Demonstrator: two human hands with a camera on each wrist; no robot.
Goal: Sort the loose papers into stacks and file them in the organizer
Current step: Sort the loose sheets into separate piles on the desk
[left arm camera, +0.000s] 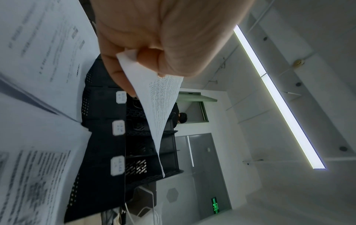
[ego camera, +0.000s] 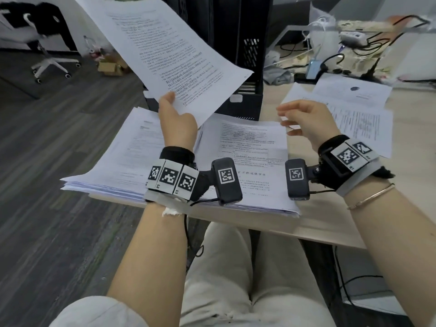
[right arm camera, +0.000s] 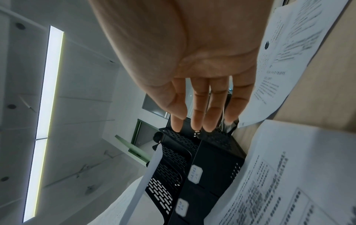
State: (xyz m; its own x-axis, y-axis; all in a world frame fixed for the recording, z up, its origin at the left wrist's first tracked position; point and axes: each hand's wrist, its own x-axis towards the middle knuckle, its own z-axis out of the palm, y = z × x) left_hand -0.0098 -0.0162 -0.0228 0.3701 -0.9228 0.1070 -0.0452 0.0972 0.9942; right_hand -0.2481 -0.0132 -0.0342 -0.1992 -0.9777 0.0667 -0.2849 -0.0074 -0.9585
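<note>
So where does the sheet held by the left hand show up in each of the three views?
Head: the held sheet fills the upper left, pinched at its lower corner by the left hand.
Left wrist: centre, hanging from the fingers, seen nearly edge-on.
Right wrist: lower left, a pale curved strip.
Shared landmark: the black organizer behind it.

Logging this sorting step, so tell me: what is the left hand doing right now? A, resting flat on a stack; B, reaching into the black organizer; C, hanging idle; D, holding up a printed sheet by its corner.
D: the left hand pinches a corner of the printed sheet, raised above the stacks.
</note>
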